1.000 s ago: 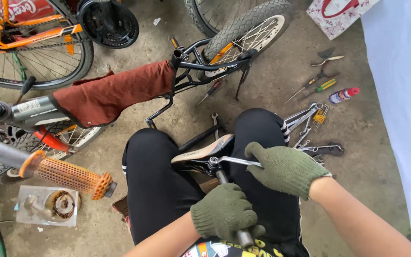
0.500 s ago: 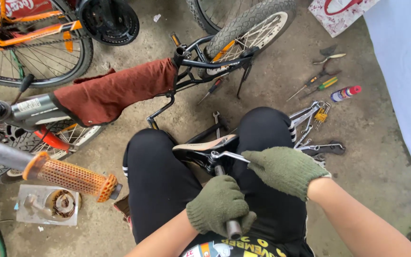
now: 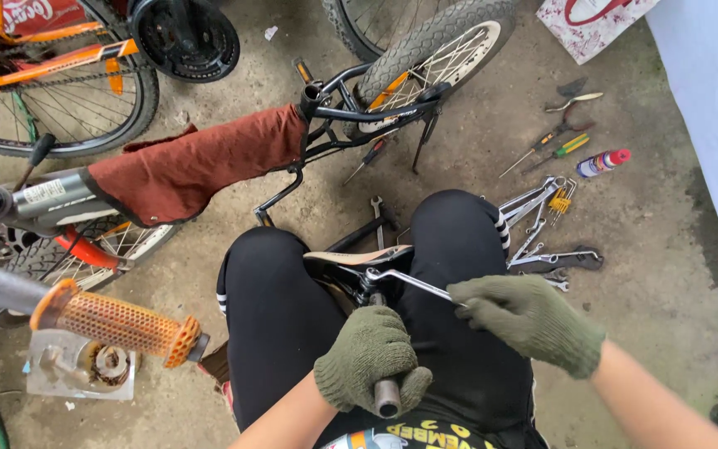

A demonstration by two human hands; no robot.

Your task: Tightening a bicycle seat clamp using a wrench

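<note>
I sit with black-trousered legs over a concrete floor, both hands in green knit gloves. My left hand (image 3: 369,360) grips the grey seat post (image 3: 386,397) of a bicycle saddle (image 3: 357,257) that lies between my knees, post end pointing at me. My right hand (image 3: 528,318) holds the handle of a silver wrench (image 3: 413,282) whose head sits on the clamp under the saddle.
A bicycle frame (image 3: 351,112) draped with a rust-red cloth (image 3: 193,165) lies ahead, wheel (image 3: 425,46) beyond. An orange handlebar grip (image 3: 118,326) juts in at left. Wrenches (image 3: 542,224), screwdrivers (image 3: 554,150) and a spray can (image 3: 604,162) lie at right. A metal part on a plate (image 3: 85,366) sits lower left.
My right hand has swung the wrench handle, moving right and slightly down. My left hand has shifted on the seat post, whose open end now shows below my fist.
</note>
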